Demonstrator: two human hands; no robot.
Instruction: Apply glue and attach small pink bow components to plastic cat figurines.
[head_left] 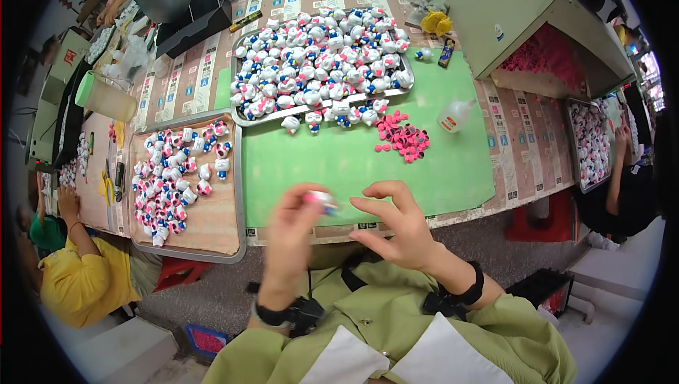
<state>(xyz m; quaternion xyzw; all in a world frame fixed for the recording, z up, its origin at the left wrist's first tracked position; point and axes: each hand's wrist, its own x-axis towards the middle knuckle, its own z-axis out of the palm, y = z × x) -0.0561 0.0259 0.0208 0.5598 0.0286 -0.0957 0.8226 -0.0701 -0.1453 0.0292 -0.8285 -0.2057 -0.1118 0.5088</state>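
Observation:
A small white figurine with pink and blue parts (323, 202) is pinched in the fingers of my left hand (286, 235), just above the near edge of a green mat (311, 172). Motion blurs the figurine and those fingertips. To its right, my right hand (402, 232) has thumb and fingers apart, with nothing visible between them. A pile of small pink pieces (404, 138) lies on the mat beyond my right hand. Behind it, a metal tray (318, 107) is heaped with similar figurines, and several more stand along its near rim.
At left, a second tray (212, 248) holds more figurines. A clear squeeze bottle (455, 115) stands on the mat's right. Further right is a grey box (506, 13) with pink material inside. A person in yellow (88, 278) sits at left; another person (622, 193) works at far right.

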